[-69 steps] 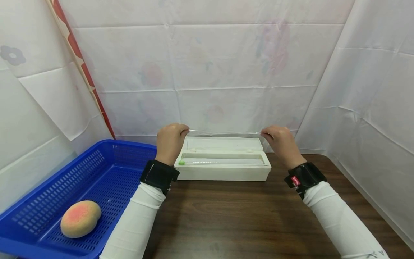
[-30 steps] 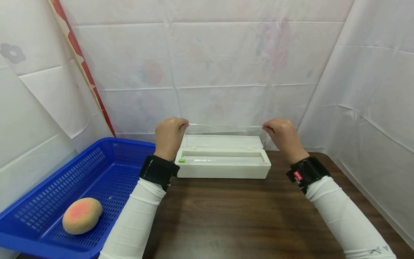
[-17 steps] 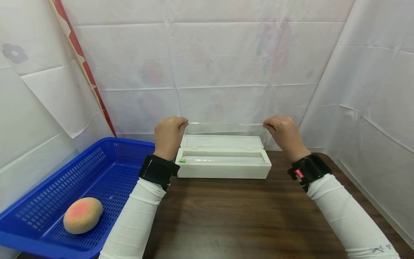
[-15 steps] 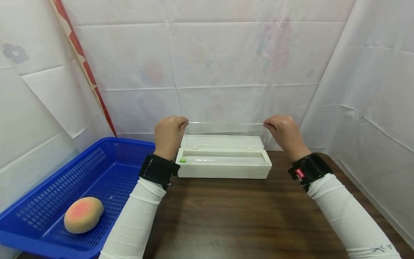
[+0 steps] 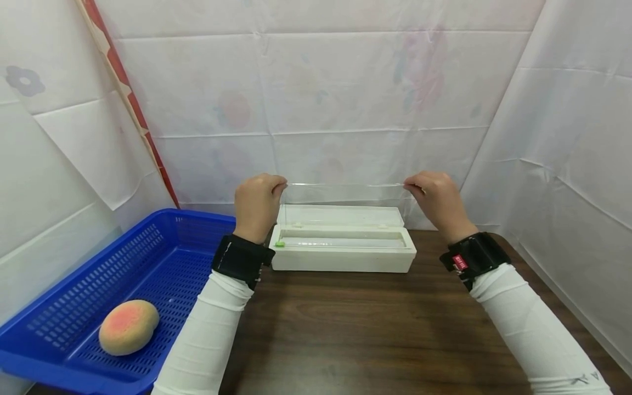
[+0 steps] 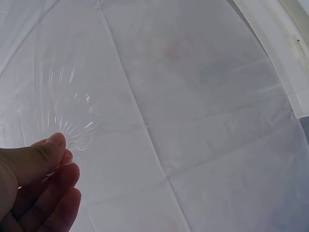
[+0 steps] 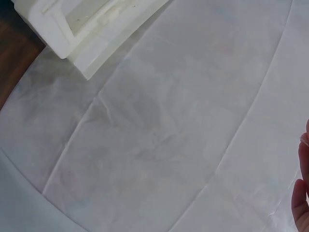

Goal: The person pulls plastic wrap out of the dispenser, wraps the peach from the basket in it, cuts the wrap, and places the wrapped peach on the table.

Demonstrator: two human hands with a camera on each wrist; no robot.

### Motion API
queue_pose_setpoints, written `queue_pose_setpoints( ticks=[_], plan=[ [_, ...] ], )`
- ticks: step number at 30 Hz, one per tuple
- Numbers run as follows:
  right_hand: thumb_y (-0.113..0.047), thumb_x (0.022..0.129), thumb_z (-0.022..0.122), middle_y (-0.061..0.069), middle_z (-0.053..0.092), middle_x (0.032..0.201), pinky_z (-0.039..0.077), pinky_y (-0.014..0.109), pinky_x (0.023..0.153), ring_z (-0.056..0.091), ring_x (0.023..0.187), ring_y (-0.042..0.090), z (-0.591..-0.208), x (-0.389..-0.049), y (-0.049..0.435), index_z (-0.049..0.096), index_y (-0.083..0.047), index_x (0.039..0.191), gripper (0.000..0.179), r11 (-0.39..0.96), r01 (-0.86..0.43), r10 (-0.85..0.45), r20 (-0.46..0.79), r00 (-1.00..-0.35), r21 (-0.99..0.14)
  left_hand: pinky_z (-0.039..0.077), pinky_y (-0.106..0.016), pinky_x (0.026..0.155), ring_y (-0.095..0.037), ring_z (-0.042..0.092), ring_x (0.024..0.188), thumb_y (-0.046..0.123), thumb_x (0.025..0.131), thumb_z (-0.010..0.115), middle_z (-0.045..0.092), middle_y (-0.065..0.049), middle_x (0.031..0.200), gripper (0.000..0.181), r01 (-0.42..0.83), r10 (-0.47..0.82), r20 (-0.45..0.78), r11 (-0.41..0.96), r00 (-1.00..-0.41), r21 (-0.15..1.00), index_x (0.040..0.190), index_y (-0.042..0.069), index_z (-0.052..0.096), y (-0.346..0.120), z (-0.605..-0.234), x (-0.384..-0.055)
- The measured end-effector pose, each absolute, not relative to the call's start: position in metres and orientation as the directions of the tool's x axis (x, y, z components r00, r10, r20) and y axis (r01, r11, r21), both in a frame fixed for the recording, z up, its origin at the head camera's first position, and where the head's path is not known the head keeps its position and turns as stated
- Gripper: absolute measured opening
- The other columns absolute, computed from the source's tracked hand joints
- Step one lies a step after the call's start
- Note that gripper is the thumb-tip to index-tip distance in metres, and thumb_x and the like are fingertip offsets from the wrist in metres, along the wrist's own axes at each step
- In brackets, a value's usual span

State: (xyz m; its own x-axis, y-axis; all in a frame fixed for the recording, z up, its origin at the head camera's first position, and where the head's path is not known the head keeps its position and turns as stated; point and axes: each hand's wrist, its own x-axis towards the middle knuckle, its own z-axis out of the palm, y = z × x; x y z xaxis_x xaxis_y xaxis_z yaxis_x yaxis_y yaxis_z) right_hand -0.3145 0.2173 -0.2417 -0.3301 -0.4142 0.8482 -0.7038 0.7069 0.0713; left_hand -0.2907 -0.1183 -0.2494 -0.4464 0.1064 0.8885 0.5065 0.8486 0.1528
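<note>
A sheet of clear cling film (image 5: 345,193) is stretched between my two hands, behind and above a white cling film dispenser (image 5: 343,260). My left hand (image 5: 257,206) pinches the film's left corner between thumb and fingers; in the left wrist view the film (image 6: 70,113) creases outward from that pinch. At the right corner, my right hand (image 5: 436,203) pinches the film the same way; only its fingertips (image 7: 300,195) show at the edge of the right wrist view. The dispenser's lid (image 5: 340,215) is tipped back, and a green slider (image 5: 280,244) sits at its left end.
To the left stands a blue plastic basket (image 5: 49,378) holding a peach-like fruit (image 5: 128,327). The dispenser rests on a dark wooden table (image 5: 355,329). White sheeting (image 5: 336,82) hangs close behind and along both sides.
Both hands have risen from near the dispenser's lid, drawing the cling film higher, and my right hand has shifted slightly right. The dispenser and fruit stay in place.
</note>
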Motion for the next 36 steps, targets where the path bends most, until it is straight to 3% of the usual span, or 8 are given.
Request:
queue_pose_setpoints(
  ticks=[36],
  plan=[
    [0.003, 0.074, 0.068, 0.012, 0.065, 0.076, 0.046, 0.041, 0.067, 0.059, 0.068, 0.025, -0.228, -0.301, 0.219, 0.066, 0.0, 0.083, 0.009, 0.738, -0.672, -0.372, 0.868, -0.328, 0.062, 0.047, -0.037, 0.059, -0.025, 0.062, 0.067, 0.007, 0.079, 0.067, 0.067, -0.01, 0.078, 0.006, 0.523, 0.111, 0.923, 0.845, -0.369, 0.108, 0.083, 0.005, 0.071, -0.117, -0.231, -0.281]
  ],
)
